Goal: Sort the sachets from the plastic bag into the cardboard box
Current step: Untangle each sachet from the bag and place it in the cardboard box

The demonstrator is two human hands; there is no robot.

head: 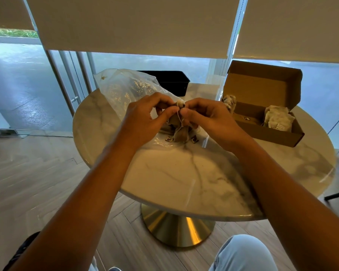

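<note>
Over the middle of the marble table, my left hand (145, 116) and my right hand (205, 116) meet fingertip to fingertip, both pinching a small cluster of brown sachets (179, 132) with strings and tags dangling below. A clear plastic bag (123, 89) holding more sachets lies just behind and under my left hand. The open cardboard box (266, 122) stands at the right with its lid raised; several pale sachets (278, 118) sit in its right end, and one sachet (229, 101) rests by its left corner.
A black rectangular tray (172, 81) stands at the table's far edge behind the bag. The round table (184, 173) has a brass pedestal base. Window glass with lowered blinds lies beyond. My knee in light jeans shows at the bottom right.
</note>
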